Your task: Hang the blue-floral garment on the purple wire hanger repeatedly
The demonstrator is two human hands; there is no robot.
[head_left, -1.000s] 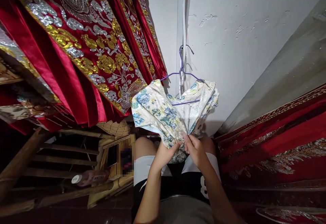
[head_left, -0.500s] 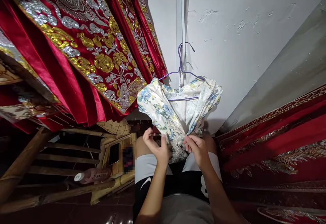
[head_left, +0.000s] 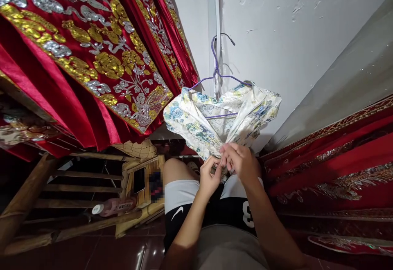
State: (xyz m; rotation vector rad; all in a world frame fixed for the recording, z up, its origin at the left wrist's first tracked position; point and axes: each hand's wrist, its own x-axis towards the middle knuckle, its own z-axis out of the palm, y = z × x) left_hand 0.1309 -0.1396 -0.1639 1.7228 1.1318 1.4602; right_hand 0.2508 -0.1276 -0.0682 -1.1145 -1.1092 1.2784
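Observation:
A small white garment with blue and green flowers hangs on a purple wire hanger hooked on a white wall. My left hand and my right hand meet at the garment's gathered lower edge, just above my knees. Both hands are closed, pinching the floral cloth between fingers and thumbs. The lower part of the garment is hidden behind my hands.
Red satin robes with gold and silver embroidery hang at the left, more red embroidered cloth at the right. A bamboo chair stands at the lower left with a phone and a pink bottle on it. The floor is dark red tile.
My left hand let go, opened beside the garment, then came back and closed on its lower edge next to my right hand. Both hands rose a little, bunching the cloth upward.

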